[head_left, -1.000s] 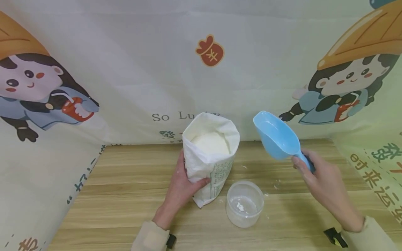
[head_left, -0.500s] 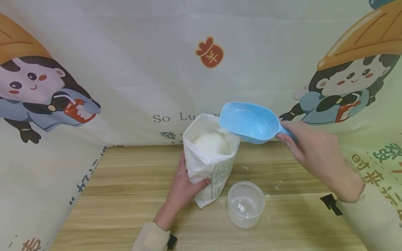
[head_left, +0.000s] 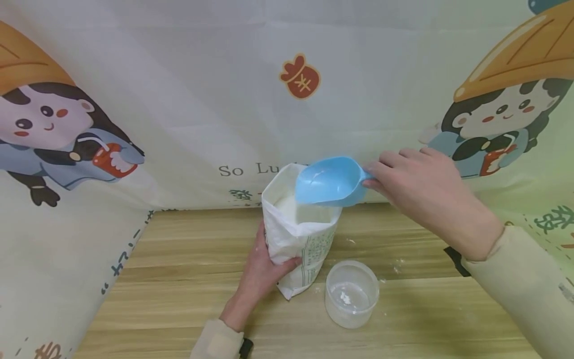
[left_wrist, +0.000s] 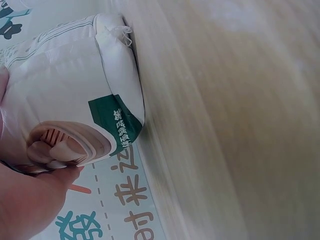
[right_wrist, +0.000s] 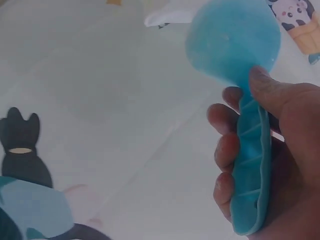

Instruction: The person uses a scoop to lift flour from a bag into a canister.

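A white bag of flour (head_left: 287,239) stands with its top open on the table, white powder showing inside. My left hand (head_left: 264,267) grips its lower left side, thumb across the front; the left wrist view shows the bag's printed side (left_wrist: 60,100) and part of the hand (left_wrist: 30,200). In my right hand (head_left: 417,184) is a light blue scoop (head_left: 329,182), its bowl tilted over the bag's mouth and hiding part of the powder. The right wrist view shows the fingers curled round the scoop's ribbed handle (right_wrist: 252,160).
A clear round plastic tub (head_left: 352,294) with a little white powder in it stands right of the bag, towards me. Specks of powder lie on the wooden table (head_left: 179,279). A printed cloth (head_left: 202,99) rises behind and at both sides.
My right hand has carried the scoop leftward from right of the bag to over its mouth, and the bowl has turned towards the opening. The left hand and bag have stayed put.
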Available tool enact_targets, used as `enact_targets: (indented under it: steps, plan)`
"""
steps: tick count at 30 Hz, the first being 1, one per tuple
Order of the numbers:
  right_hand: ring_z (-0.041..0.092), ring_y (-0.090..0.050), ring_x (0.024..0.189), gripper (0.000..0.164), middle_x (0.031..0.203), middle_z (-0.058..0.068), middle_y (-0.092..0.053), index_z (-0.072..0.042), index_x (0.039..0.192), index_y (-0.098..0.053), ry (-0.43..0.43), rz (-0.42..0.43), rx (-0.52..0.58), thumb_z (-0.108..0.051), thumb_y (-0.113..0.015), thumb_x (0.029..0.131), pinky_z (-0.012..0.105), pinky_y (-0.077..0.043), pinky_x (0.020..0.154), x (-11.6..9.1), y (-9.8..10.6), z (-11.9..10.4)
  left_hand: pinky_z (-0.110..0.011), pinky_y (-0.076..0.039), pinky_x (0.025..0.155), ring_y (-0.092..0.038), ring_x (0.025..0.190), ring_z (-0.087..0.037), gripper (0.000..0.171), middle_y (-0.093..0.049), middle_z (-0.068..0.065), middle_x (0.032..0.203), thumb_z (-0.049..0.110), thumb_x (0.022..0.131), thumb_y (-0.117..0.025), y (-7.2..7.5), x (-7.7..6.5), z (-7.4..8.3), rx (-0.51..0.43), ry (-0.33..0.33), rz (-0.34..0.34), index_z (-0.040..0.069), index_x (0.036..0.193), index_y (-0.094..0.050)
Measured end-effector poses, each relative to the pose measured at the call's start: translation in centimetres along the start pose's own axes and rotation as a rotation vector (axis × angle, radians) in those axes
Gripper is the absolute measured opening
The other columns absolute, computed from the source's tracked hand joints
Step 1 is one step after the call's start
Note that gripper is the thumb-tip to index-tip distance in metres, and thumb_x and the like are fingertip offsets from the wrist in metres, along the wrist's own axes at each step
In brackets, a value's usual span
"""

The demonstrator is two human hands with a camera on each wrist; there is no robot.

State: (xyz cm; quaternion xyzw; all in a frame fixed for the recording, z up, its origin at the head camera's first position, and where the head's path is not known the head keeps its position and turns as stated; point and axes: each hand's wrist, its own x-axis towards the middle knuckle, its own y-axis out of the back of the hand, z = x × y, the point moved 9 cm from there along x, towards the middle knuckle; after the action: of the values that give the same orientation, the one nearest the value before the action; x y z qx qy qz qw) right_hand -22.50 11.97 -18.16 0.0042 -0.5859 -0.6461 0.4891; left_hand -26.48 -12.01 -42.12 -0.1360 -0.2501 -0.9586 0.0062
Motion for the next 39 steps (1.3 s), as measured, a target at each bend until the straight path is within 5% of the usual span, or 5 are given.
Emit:
enact_targets:
  steps: [19,23,27,39]
  plan:
    - [0.021,-0.053,0.064,0.022,0.071,0.000,-0.054,-0.015,0.083,-0.073,0.078,-0.366,-0.115,-0.034,-0.080,0.091,0.033,-0.043,0.056,4.5,-2.9,-2.9,-0.057,-0.047,0.107,-0.055,0.129,-0.033,0.121,-0.052,-0.012,0.146,0.024,0.074,-0.096,-0.2,-0.3,-0.3,0.004,0.006,-0.007,0.021,0.164,-0.016]
    - [0.022,-0.052,0.066,0.013,0.074,0.001,-0.058,-0.017,0.079,-0.072,0.086,-0.447,-0.139,-0.016,-0.078,0.091,0.034,-0.046,0.058,5.0,-3.8,-3.7,-0.057,-0.046,0.109,-0.055,0.129,-0.032,0.120,-0.052,-0.010,0.146,0.024,0.073,-0.096,-0.2,-0.2,-0.2,-0.006,-0.003,-0.010,0.023,0.164,-0.017]
    - [0.024,-0.052,0.065,0.020,0.072,0.002,-0.060,-0.016,0.073,-0.070,0.108,-0.431,-0.163,0.000,-0.076,0.085,0.034,-0.046,0.057,5.3,-4.2,-4.6,-0.057,-0.045,0.109,-0.055,0.130,-0.033,0.120,-0.052,-0.011,0.146,0.026,0.074,-0.096,-0.2,-0.2,-0.2,0.001,0.001,-0.011,0.022,0.164,-0.016]
    - [0.021,-0.049,0.062,0.019,0.069,0.000,-0.059,-0.015,0.073,-0.071,0.135,-0.445,-0.201,-0.006,-0.080,0.086,0.031,-0.043,0.057,5.6,-5.1,-6.1,-0.055,-0.045,0.110,-0.054,0.130,-0.034,0.122,-0.050,-0.013,0.148,0.026,0.075,-0.095,0.0,-0.2,-0.2,0.015,0.005,-0.005,0.020,0.165,-0.014]
